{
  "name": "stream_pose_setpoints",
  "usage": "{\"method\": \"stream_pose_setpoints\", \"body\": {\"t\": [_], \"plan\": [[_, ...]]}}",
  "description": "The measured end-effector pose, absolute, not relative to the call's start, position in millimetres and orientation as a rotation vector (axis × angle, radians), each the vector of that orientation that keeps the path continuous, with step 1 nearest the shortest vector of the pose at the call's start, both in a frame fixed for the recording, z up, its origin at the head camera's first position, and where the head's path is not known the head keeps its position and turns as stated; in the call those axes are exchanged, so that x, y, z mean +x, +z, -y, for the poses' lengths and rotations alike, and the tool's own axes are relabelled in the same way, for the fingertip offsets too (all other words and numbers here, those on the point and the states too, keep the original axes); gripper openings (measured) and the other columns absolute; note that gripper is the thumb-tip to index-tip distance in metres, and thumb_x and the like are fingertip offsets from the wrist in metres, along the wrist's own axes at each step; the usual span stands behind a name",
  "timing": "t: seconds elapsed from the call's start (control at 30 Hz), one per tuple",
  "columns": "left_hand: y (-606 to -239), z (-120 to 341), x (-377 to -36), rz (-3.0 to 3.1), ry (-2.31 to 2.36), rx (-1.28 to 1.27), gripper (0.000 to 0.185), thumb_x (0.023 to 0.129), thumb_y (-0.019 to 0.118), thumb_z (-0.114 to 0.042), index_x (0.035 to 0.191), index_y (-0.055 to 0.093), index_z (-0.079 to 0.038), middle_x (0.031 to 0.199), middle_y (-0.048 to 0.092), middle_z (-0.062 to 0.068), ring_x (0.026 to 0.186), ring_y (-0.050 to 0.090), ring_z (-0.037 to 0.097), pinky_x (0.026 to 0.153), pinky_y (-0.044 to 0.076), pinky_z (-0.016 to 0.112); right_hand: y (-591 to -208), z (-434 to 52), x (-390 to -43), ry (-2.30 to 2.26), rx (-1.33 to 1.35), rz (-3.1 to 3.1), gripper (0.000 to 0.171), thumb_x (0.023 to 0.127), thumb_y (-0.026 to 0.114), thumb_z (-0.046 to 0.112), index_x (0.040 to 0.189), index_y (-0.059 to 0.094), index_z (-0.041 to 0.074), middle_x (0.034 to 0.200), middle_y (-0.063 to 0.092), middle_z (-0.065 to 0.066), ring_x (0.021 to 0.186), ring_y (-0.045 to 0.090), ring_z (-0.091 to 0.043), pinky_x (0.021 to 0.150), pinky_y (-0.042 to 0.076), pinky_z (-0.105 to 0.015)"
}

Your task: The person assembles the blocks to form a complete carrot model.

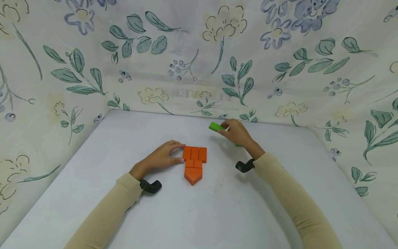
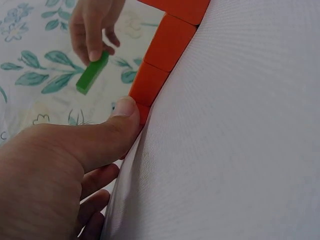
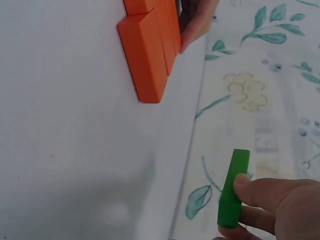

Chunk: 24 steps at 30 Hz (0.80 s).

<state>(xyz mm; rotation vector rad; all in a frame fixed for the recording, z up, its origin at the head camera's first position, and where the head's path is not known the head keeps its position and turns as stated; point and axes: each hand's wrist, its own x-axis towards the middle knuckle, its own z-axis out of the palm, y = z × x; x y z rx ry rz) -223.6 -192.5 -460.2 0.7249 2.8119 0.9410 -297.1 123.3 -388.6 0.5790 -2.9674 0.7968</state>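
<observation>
Nearest the person: two cream sleeves [image 1: 109, 211] w/ a black wrist cam [image 1: 150, 186] on each arm, over a white table [image 1: 93, 193].

Next out, mid-table: orange blocks [image 1: 194, 163] laid flat as a carrot-like shape. Pointed piece [image 1: 193, 175] at the near end, tip toward the person; two small squares [image 1: 193, 163] above it; three upright rectangles [image 1: 195, 153] side by side as the far row. All touching, edges look tidy.

Left hand [image 1: 161, 157] sits just left of the orange stack, fingers only lightly bent, thumb and fingertips pressing the left edge of the far row. Left wrist view shows the thumb [image 2: 120, 120] flat against the block side: bracing, not gripping, nothing held.

Farther back, right of the stack: right hand [image 1: 237, 133] is closed round a green block [image 1: 216, 127], thumb and fingers pinching one end, the other end sticking out left toward the wall. In the right wrist view it looks lifted off the table, well apart from the orange pieces.

Farthest: floral cloth [image 1: 199, 52] walls on three sides.

Progress, by my read: orange body looks finished, six pcs placed. Green piece isn't set yet; prob. belongs at the far end of the stack, as the top. A bit more green shows under the right wrist [image 1: 238, 145], can't tell what it is.
</observation>
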Motion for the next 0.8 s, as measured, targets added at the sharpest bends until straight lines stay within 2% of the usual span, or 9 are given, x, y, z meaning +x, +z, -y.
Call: {"method": "stream_pose_setpoints", "body": {"t": [0.27, 0.8], "plan": [[-459, 193, -224, -2.810, 0.936, 0.736, 0.066, 0.089, 0.074, -0.044, 0.145, 0.053, -0.017, 0.145, 0.052, 0.009, 0.137, 0.046, 0.030, 0.115, 0.039, 0.054, -387, -103, -290, 0.805, 0.733, 2.962, 0.036, 0.095, 0.069, 0.028, 0.122, 0.069, 0.004, 0.115, 0.067, -0.012, 0.097, 0.061, -0.026, 0.083, 0.055, -0.036], [-462, 194, -227, -2.792, 0.949, 0.711, 0.067, 0.089, 0.073, -0.046, 0.146, 0.052, -0.019, 0.143, 0.053, 0.007, 0.136, 0.048, 0.027, 0.114, 0.041, 0.052, -404, -68, -282, 0.843, 0.831, 3.074, 0.036, 0.094, 0.071, 0.029, 0.123, 0.068, 0.008, 0.114, 0.066, -0.008, 0.099, 0.059, -0.022, 0.085, 0.055, -0.030]]}}
